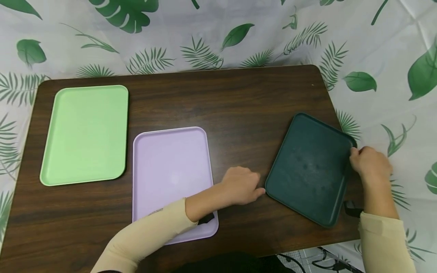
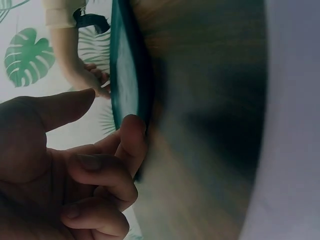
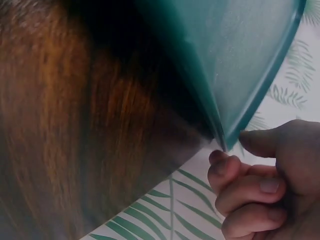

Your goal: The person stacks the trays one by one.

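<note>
Beside the purple tray (image 1: 170,167), the right hand (image 1: 373,163) pinches the dark tray (image 1: 308,170), the left hand's (image 1: 241,185) grip unclear.

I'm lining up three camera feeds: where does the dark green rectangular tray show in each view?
Head: the dark green rectangular tray sits right of centre.
Left wrist: the tray is in the upper part, left of centre, nearly edge-on.
Right wrist: the tray is upper right, one corner pointing down.
Shared landmark: the right hand, at far right, upper left and lower right, respectively.
</note>
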`<state>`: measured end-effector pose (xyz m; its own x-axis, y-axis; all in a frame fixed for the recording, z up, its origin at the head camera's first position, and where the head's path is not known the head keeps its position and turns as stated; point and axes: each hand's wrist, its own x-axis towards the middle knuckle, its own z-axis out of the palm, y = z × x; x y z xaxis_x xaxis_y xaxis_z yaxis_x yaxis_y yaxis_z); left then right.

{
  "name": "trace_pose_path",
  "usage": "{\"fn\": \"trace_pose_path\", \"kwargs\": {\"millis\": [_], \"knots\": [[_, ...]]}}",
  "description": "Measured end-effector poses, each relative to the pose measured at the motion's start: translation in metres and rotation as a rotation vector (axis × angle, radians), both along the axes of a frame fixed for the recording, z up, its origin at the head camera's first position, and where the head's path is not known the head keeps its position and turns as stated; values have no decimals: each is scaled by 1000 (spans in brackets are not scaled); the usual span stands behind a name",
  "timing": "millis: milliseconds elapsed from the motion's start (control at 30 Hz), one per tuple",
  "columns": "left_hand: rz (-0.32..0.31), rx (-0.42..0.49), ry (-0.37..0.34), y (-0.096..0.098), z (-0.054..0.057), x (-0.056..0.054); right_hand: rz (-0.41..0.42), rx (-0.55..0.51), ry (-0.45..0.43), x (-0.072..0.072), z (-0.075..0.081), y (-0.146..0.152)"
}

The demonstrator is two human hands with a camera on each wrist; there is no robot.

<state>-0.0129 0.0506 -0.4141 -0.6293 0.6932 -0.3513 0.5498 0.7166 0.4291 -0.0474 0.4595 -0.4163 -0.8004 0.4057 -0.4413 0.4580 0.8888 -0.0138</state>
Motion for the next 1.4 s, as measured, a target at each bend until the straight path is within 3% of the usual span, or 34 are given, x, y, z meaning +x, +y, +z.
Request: {"fn": "trace_pose_path", "kwargs": {"millis": [500, 767, 1100, 1400], "knots": [[6, -43, -94, 33, -16, -9, 20, -29, -29, -3, -12, 6], [-7, -54, -50, 39, -23, -7, 8, -24, -47, -4, -15, 6], [11, -43, -54, 40, -24, -9, 15, -27, -45, -4, -18, 7], [65, -36, -56, 41, -23, -7, 21, -31, -20, -2, -17, 6]]}}
